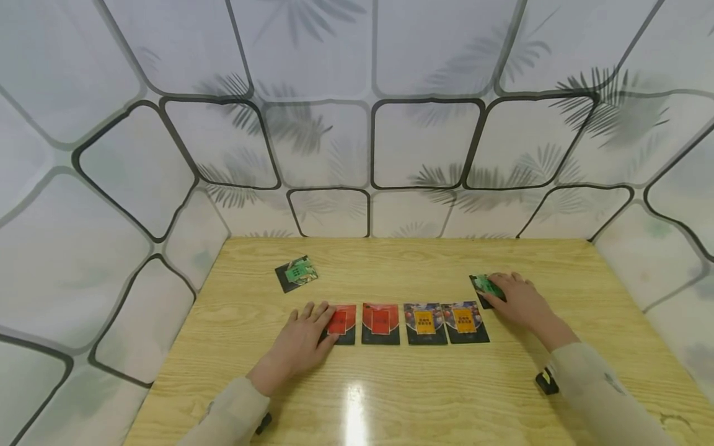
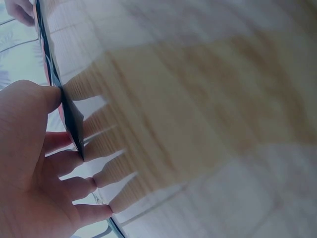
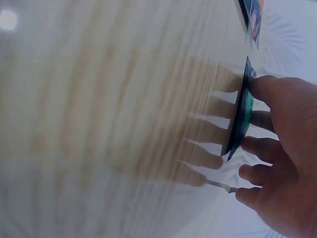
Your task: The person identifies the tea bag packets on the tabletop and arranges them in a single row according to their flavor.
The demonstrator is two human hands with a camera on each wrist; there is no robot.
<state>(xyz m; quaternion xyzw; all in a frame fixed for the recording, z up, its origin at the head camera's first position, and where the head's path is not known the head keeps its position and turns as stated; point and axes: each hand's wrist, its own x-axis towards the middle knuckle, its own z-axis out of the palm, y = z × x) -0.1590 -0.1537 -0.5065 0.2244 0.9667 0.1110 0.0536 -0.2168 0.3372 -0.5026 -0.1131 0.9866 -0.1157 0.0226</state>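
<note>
My left hand (image 1: 301, 339) lies with its fingers extended at the left edge of a red-and-black packet (image 1: 346, 323), its thumb and a finger touching it. In the left wrist view that packet (image 2: 73, 124) shows nearly edge-on beside the thumb. My right hand (image 1: 520, 302) rests on a green-and-black packet (image 1: 481, 286), partly covering it; thumb and fingertips touch its face in the right wrist view. Between the hands lie a second red-and-black packet (image 1: 381, 323) and two orange-labelled packets, one on the left (image 1: 425, 323) and one on the right (image 1: 465, 322), in a row.
Another green-and-black packet (image 1: 296, 273) lies tilted at the back left of the wooden table (image 1: 385, 272). Patterned white walls (image 1: 413, 142) enclose the back and both sides. Dark wrist devices are strapped below both sleeves.
</note>
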